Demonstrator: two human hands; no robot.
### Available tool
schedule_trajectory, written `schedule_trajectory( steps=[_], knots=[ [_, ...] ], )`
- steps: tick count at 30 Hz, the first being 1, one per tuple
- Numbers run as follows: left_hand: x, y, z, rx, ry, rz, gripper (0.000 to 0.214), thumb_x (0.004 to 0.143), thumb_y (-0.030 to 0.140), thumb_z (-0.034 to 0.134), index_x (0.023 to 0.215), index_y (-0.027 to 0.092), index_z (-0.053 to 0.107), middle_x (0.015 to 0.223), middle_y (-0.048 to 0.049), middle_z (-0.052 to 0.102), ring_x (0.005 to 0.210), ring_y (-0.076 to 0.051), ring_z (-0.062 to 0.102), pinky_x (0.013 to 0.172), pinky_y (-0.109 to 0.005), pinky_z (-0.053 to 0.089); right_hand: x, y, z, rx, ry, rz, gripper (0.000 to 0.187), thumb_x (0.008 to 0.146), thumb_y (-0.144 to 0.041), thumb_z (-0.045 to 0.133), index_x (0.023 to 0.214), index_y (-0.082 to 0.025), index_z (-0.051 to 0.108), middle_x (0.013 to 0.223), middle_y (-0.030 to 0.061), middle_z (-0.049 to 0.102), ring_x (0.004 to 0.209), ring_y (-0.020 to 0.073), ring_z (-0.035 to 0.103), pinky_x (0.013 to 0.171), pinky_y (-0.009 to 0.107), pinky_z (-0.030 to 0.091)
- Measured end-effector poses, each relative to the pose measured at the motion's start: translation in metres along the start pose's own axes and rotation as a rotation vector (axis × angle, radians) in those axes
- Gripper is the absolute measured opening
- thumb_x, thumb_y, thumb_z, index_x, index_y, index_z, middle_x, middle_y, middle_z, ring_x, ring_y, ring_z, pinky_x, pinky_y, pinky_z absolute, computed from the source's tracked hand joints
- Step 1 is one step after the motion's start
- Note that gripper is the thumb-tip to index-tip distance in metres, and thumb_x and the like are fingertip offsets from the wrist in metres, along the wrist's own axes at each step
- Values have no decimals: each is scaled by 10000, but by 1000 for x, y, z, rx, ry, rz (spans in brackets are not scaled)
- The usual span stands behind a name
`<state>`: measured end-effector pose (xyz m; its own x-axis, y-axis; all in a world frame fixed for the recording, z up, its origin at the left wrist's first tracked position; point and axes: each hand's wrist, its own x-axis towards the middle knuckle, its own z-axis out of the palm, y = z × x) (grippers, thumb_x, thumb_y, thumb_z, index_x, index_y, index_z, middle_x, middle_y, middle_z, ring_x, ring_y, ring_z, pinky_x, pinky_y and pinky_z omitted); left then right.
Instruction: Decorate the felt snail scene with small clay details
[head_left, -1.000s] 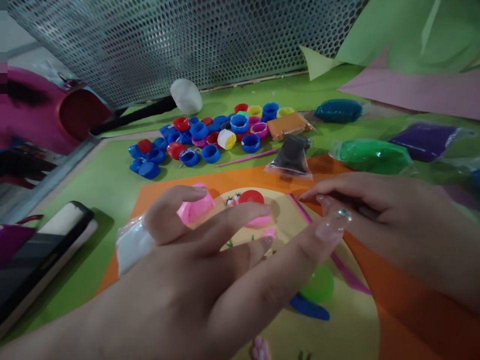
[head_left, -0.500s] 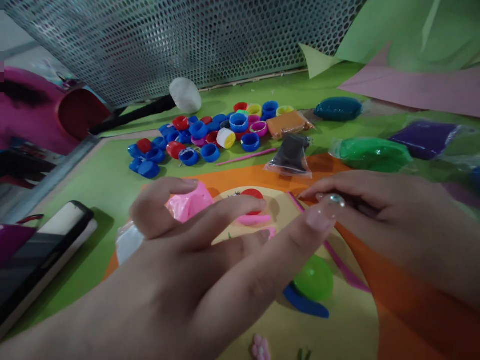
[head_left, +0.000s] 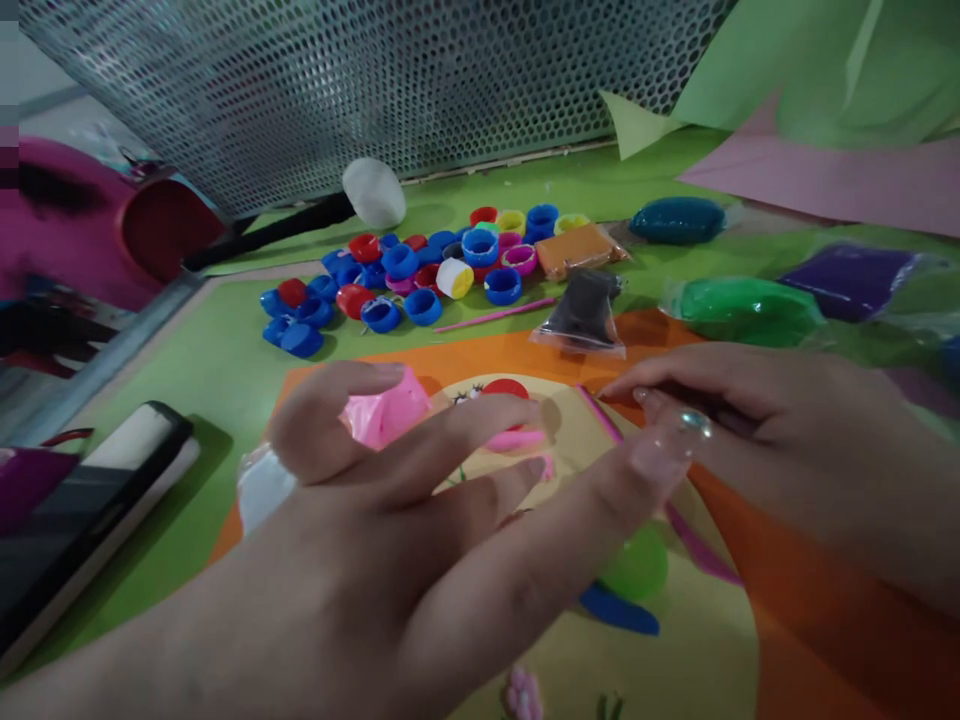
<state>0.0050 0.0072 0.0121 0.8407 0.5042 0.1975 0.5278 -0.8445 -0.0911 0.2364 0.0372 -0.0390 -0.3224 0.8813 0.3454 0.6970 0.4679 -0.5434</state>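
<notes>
My left hand [head_left: 450,530] hovers over the yellow paper shape [head_left: 697,640], its fingers apart and partly bent. Its thumb tip bears a shiny silvery spot and points toward my right hand. My right hand [head_left: 780,450] is at the orange sheet, fingertips pressed together; whatever they may hold is hidden. A thin pink strip with a broader end [head_left: 697,545] passes behind my left thumb. On the yellow shape are a light green dome [head_left: 641,565], a blue clay piece [head_left: 619,610], a red disc [head_left: 506,388] and a pink flower [head_left: 523,693]. Pink clay [head_left: 390,410] shows behind my left fingers.
Several small paint pots and lids [head_left: 427,265] lie at the back. Bagged clay in black [head_left: 581,310], green [head_left: 750,308], purple [head_left: 851,278] and teal [head_left: 677,218] is to the right. A phone [head_left: 90,520] lies left. A perforated metal panel [head_left: 375,90] stands behind.
My left hand has shifted slightly to the right, its thumb tip now nearer my right hand. The right hand has hardly moved.
</notes>
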Motion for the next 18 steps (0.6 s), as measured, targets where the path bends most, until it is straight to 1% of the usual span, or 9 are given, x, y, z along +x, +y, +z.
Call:
schedule_trajectory(
  steps=[2,4,8,9,11,12,14,16,18],
  knots=[
    [0,-2,-2,76,16,27,599,870,372,419,1366,104,218,1114,-31,611,1003,-188,573,1052,-385,317,-1,-1,-1,2,-19,-2,223,803,-262,424,797,-273,647,800,-63,679,629,132,629,475,198,459],
    [1,-3,-4,113,19,62,531,876,318,415,1346,110,281,1091,-36,632,1004,-201,567,1042,-411,316,-2,-1,-2,2,-30,0,213,812,-262,435,816,-276,647,809,-65,679,625,126,625,492,193,461],
    [3,-1,-1,65,38,107,461,861,147,401,1317,120,340,849,21,704,1069,-189,543,931,-287,430,-3,1,-3,2,-19,-7,183,807,-261,467,860,-280,641,819,-63,678,616,121,623,507,183,470],
    [3,0,1,61,44,94,455,865,148,383,1319,139,342,814,26,705,1074,-195,544,918,-302,439,-3,1,-3,6,-26,-3,184,806,-258,466,859,-281,641,824,-62,679,621,121,625,505,182,470],
    [4,1,3,59,70,49,429,875,160,349,1303,180,372,790,29,704,1054,-207,565,958,-390,404,-2,0,-2,17,-39,14,195,807,-265,452,849,-284,642,836,-66,681,636,121,629,495,183,467],
    [4,2,3,48,86,41,413,870,160,359,1280,189,403,813,34,704,1044,-201,572,1004,-420,353,-1,-1,-2,20,-44,18,202,809,-270,444,838,-285,642,834,-69,681,638,120,629,487,183,463],
    [4,2,3,11,121,53,403,834,155,441,1237,153,443,1016,37,671,1076,-168,545,1094,-383,236,0,-2,-2,16,-26,22,219,803,-270,425,803,-278,643,809,-68,680,630,118,625,476,183,458],
    [4,2,1,-10,158,54,461,794,152,510,1242,98,412,1289,41,498,1155,-136,467,1125,-289,176,0,-3,-2,1,-9,8,221,792,-255,425,788,-270,645,790,-65,679,618,116,619,482,180,457],
    [4,1,-1,3,159,17,492,803,167,490,1269,79,356,1418,46,308,1210,-118,395,1126,-262,162,0,-3,-1,-7,-5,9,214,787,-232,437,799,-271,647,772,-67,675,603,112,612,494,178,460]
  ],
)
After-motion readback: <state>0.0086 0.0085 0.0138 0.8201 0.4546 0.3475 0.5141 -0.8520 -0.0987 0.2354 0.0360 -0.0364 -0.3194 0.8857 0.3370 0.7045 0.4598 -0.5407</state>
